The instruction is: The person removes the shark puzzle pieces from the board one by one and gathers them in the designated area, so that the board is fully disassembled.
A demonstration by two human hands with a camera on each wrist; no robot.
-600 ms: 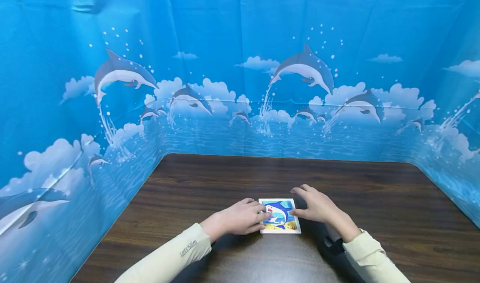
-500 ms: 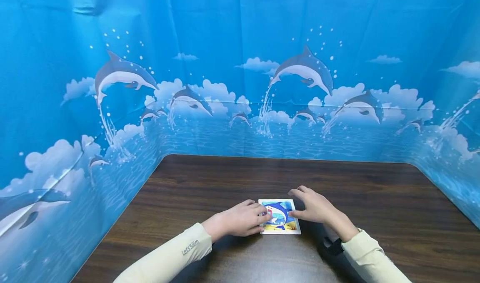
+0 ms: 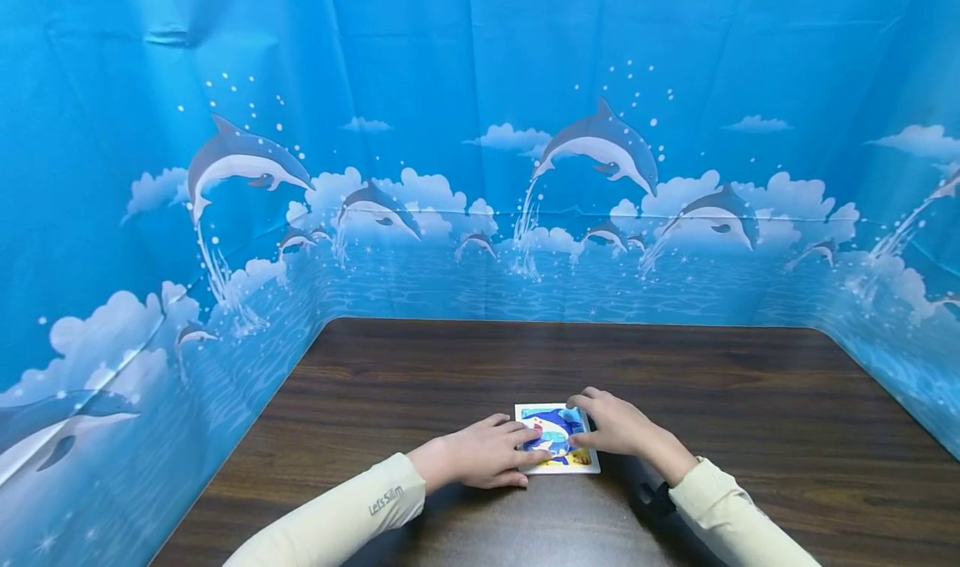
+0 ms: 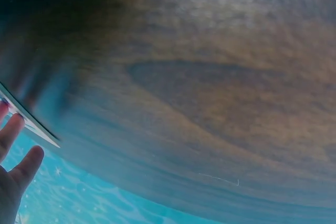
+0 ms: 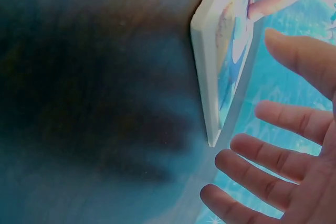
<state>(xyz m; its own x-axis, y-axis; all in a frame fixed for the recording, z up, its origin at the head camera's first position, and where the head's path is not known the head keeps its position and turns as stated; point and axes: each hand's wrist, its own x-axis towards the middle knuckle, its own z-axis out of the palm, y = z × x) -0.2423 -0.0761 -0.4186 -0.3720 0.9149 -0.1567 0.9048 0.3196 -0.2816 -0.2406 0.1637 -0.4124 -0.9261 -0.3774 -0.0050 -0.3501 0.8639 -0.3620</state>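
Note:
A small square jigsaw puzzle (image 3: 555, 438) with a white frame lies flat on the table, its picture a blue and white sea animal over yellow sand. My left hand (image 3: 487, 453) reaches over its left side, fingers extended across the picture and partly covering it. At the right edge is my right hand (image 3: 622, 425), fingers loosely spread, thumb and index overlapping the puzzle. In the right wrist view the right hand (image 5: 294, 166) shows spread fingers with nothing between them, beside the puzzle's white frame (image 5: 207, 66). The left wrist view catches the left fingers (image 4: 29, 166) near a frame corner.
The dark wood-grain table (image 3: 420, 367) extends around the puzzle to a rounded far edge. A blue curtain (image 3: 450, 275) printed with dolphins and clouds hangs behind and along both sides. A dark strap (image 3: 660, 499) sits at the right wrist.
My left hand has shifted right, its fingers farther over the picture. The right hand has moved slightly left over the puzzle's edge. The whole head view has shifted a little.

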